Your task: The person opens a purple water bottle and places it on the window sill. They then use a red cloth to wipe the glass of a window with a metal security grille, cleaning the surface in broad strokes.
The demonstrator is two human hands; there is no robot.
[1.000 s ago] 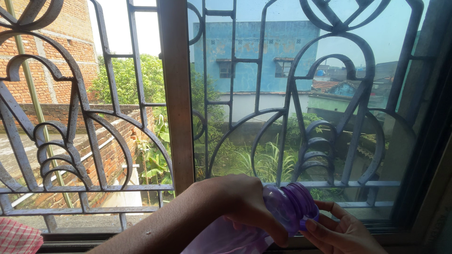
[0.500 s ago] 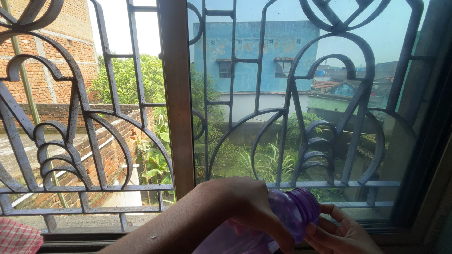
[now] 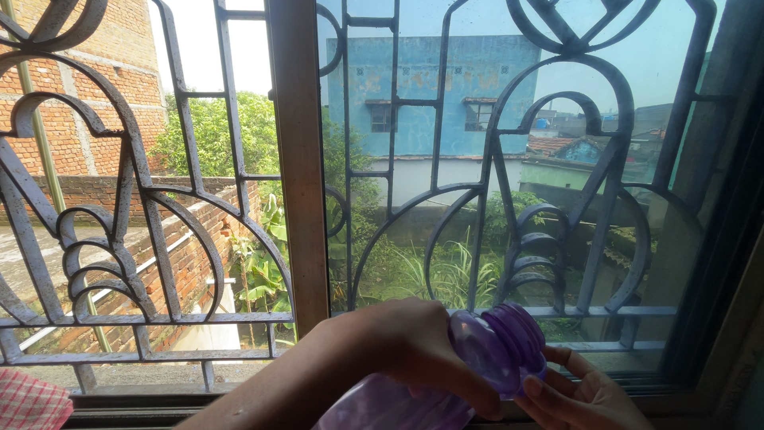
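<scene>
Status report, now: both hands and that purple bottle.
Left hand gripping translucent purple plastic bottle near its threaded neck. Right hand touching the neck end from below. Grey metal window grille just beyond, nothing between hands and bottle.

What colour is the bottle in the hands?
The bottle is see-through purple, with a ridged neck; the head view shows it best.

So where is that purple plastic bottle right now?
In the head view the purple plastic bottle sits low, right of centre, gripped by the left hand with the right hand at its threaded neck, before the window grille.
</scene>
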